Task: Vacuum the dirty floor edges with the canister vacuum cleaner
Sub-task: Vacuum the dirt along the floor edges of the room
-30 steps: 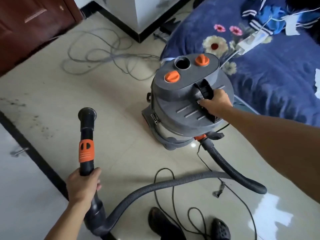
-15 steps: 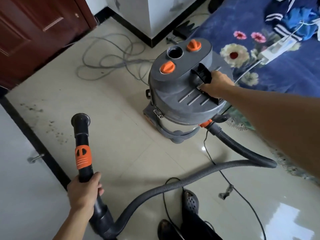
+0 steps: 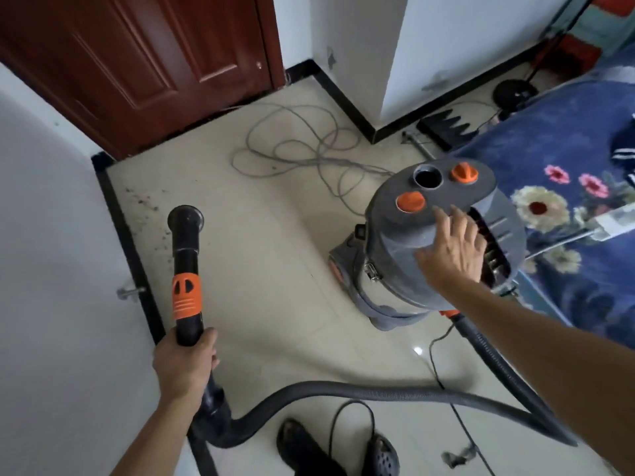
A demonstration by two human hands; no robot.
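Observation:
The grey canister vacuum with two orange knobs stands on the tiled floor at centre right. My right hand hovers over its lid with fingers spread, off the carry handle. My left hand grips the black wand, which has an orange collar; its round open nozzle points toward the left wall. A grey ribbed hose loops from the wand across the floor to the canister. Dark dirt specks lie along the black skirting at the left.
A grey cable lies coiled on the floor by the brown door. A blue floral bedspread fills the right. A thin black cord trails near my dark shoes. A white wall corner juts out behind.
My right hand let go of the canister's handle and opened above the lid. The view swung, so the canister now sits further right and the dirty edge nearer the wand.

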